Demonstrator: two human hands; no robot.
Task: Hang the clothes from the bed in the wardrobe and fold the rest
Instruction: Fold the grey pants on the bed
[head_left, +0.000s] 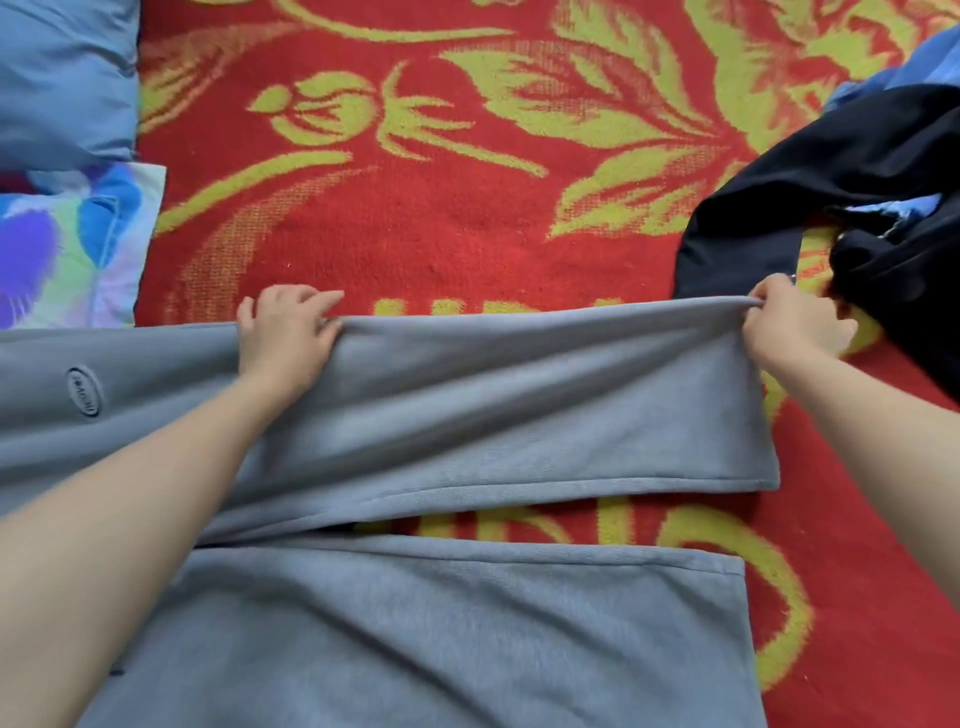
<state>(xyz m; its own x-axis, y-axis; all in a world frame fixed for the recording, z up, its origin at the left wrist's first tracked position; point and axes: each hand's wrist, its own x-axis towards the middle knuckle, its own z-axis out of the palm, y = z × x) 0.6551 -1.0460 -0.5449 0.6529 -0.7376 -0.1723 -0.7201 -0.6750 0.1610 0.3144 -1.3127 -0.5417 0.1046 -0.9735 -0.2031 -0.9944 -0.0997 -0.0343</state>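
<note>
Trousers: grey trousers lay across the red flowered blanket, waist to the left, 2 legs running right with a gap between them.
Left hand: the left hand gripped the far edge of the upper leg, fingers curled over the fold.
Right hand: the right hand pinched the same edge near the hem, lifting it slightly.
Patch: an oval patch sat on the trousers near the waist.
Right side: a black garment lay crumpled just beside the right hand, with blue cloth behind it.
Left side: a blue pillow and a patterned pillow.
</note>
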